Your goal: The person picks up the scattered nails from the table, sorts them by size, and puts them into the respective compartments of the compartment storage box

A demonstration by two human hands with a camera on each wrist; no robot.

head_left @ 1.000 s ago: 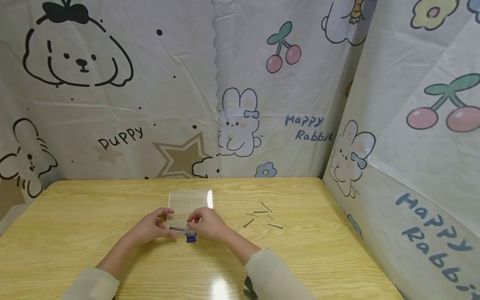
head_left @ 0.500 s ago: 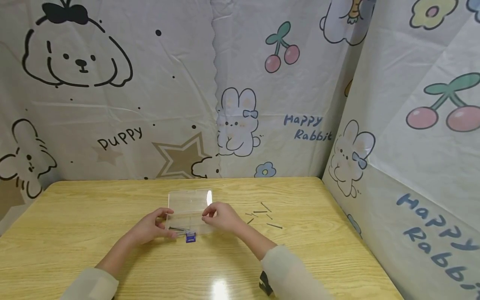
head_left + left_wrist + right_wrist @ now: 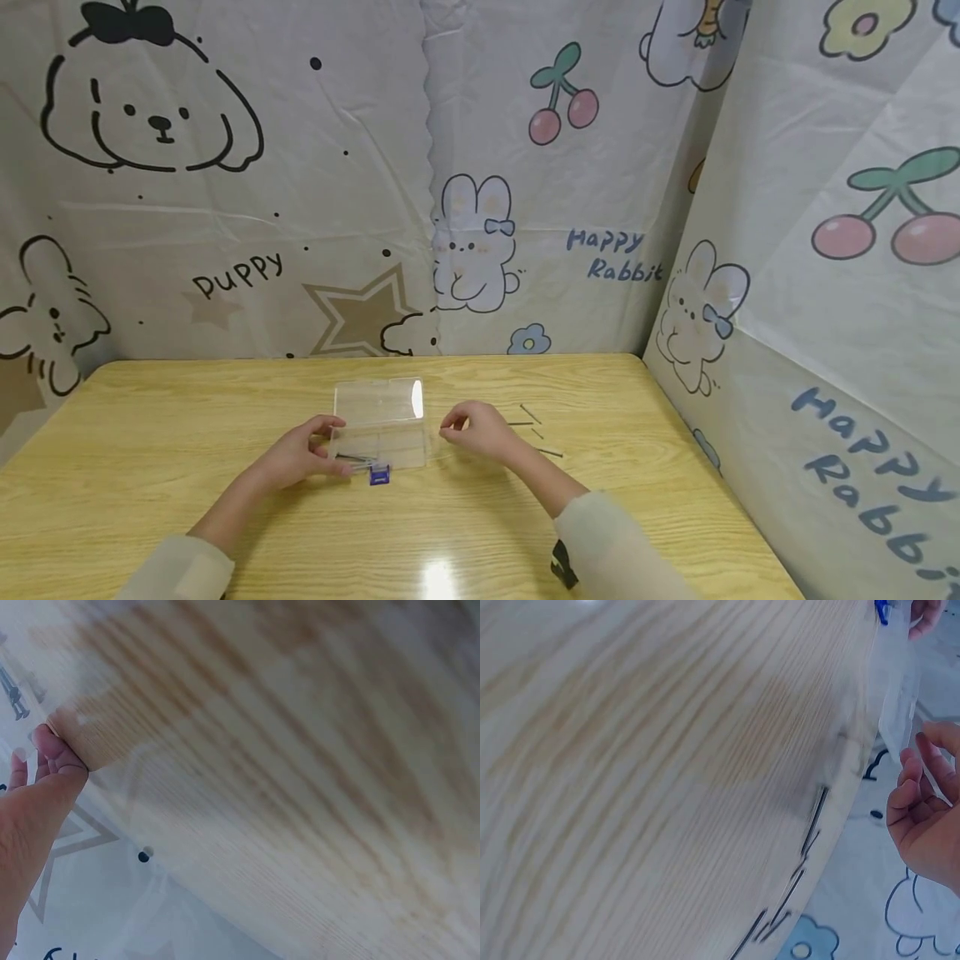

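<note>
A small clear plastic box (image 3: 382, 442) lies open on the wooden table (image 3: 187, 417), its lid (image 3: 378, 398) tilted back and a blue latch (image 3: 379, 477) at its front. A few thin metal nails (image 3: 354, 457) lie inside. My left hand (image 3: 296, 454) grips the box's left edge, thumb on top. My right hand (image 3: 472, 427) hovers just right of the box with loosely curled fingers and nothing in it. Several loose nails (image 3: 550, 452) lie on the table beyond it. The right wrist view shows that hand (image 3: 926, 817) beside the nails (image 3: 814, 817) and the box (image 3: 896, 690).
Printed cartoon curtains (image 3: 525, 208) wall in the table at the back and on the right. The table's right edge (image 3: 697, 467) runs close to the curtain. Bare wood stretches to the left and in front of the box.
My right hand has left the box and moved right toward the loose nails. The left hand and the box have stayed put.
</note>
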